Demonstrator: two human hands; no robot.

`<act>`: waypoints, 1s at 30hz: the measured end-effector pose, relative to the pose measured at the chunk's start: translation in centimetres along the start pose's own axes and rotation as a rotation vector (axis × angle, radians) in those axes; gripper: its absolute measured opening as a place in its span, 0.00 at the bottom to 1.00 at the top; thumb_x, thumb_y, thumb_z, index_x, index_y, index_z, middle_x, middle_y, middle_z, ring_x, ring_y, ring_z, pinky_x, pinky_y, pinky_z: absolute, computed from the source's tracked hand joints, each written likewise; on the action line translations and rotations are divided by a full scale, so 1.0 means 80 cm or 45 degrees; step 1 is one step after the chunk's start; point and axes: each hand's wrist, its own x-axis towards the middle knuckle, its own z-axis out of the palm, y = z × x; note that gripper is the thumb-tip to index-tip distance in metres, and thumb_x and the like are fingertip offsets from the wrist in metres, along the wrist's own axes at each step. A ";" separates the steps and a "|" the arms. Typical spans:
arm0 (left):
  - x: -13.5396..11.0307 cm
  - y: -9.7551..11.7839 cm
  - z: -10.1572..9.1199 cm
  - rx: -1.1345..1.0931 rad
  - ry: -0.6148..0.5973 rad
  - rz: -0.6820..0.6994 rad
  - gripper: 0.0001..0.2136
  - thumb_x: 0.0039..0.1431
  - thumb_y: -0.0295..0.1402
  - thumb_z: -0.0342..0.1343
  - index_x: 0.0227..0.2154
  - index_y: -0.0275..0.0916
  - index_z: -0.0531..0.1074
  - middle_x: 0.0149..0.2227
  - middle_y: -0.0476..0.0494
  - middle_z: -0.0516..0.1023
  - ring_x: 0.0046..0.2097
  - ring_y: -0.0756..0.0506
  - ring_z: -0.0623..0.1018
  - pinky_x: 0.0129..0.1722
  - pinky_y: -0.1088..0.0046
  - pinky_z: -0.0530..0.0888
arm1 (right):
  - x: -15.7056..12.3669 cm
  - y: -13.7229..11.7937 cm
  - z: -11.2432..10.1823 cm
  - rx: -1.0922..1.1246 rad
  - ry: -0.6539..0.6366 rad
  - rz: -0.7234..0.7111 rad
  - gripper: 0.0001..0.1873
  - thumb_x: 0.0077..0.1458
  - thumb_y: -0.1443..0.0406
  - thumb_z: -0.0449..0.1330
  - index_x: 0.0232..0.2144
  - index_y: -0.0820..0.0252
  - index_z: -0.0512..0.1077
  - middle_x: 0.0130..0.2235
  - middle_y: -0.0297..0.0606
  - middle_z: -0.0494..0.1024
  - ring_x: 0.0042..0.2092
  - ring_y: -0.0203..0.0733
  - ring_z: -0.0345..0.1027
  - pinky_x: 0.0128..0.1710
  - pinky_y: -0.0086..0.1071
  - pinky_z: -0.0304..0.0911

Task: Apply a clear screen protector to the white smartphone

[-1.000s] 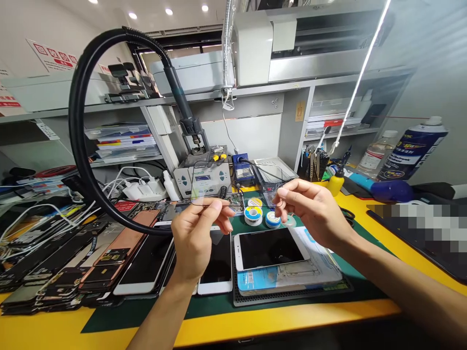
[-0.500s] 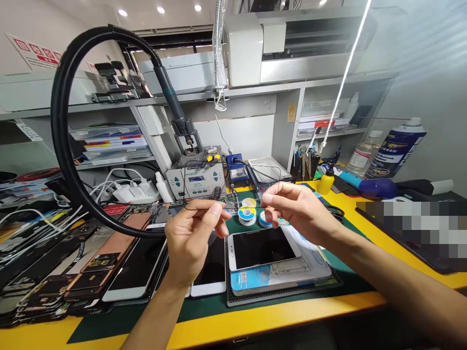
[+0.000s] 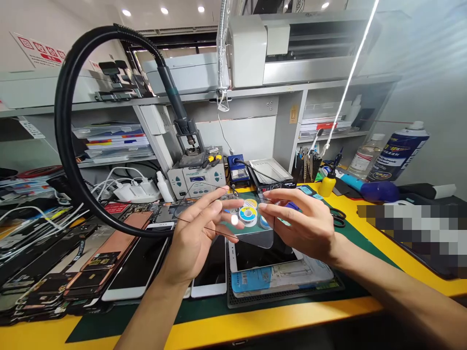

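Between my two hands is a thin clear sheet with a dark edge, like a glass phone screen protector (image 3: 260,239). It is tilted, and the bench shows through it. My left hand (image 3: 195,238) is closed on its left part, with the other fingers spread along it. With thumb and fingers, my right hand (image 3: 306,218) grips the right edge. Below the sheet lies a white-framed phone (image 3: 246,257) with a dark screen, resting on a blue and white flat package (image 3: 251,281). Another white phone (image 3: 209,289) lies to its left, partly behind my left hand.
Spools of solder (image 3: 248,221) stand behind the hands, and scissors (image 3: 338,217) lie at the right. A thick black hose (image 3: 60,121) loops over the left side, above many phone parts (image 3: 98,243). A hot-air station (image 3: 195,181) stands at the back.
The clear sheet has been tilted so its face shows more. My left fingers have spread along it, and my right hand has turned and come slightly lower. The camera view has shifted slightly.
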 end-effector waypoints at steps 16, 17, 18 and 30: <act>-0.006 -0.001 -0.002 0.076 -0.092 0.041 0.12 0.67 0.34 0.57 0.47 0.38 0.83 0.46 0.36 0.86 0.35 0.44 0.85 0.27 0.73 0.82 | 0.001 -0.005 0.010 -0.075 -0.065 -0.141 0.19 0.57 0.77 0.65 0.50 0.61 0.77 0.52 0.55 0.79 0.48 0.47 0.78 0.43 0.38 0.79; -0.005 -0.001 -0.002 0.072 -0.096 0.051 0.12 0.67 0.34 0.57 0.47 0.38 0.83 0.47 0.36 0.86 0.35 0.44 0.85 0.28 0.73 0.82 | 0.001 -0.005 0.010 -0.083 -0.072 -0.143 0.20 0.57 0.77 0.64 0.51 0.60 0.77 0.52 0.55 0.79 0.48 0.47 0.78 0.43 0.38 0.79; -0.005 -0.001 -0.002 0.066 -0.096 0.063 0.12 0.67 0.34 0.57 0.47 0.39 0.83 0.47 0.37 0.86 0.36 0.44 0.85 0.28 0.73 0.82 | 0.001 -0.005 0.011 -0.090 -0.084 -0.144 0.21 0.57 0.77 0.64 0.52 0.60 0.76 0.53 0.55 0.78 0.49 0.47 0.77 0.43 0.38 0.79; -0.001 0.002 -0.001 -0.079 0.059 0.099 0.11 0.60 0.29 0.65 0.46 0.39 0.83 0.48 0.39 0.86 0.43 0.43 0.84 0.34 0.75 0.84 | -0.003 -0.004 0.012 -0.101 -0.117 -0.136 0.25 0.56 0.79 0.62 0.54 0.59 0.76 0.54 0.55 0.77 0.51 0.50 0.76 0.45 0.41 0.78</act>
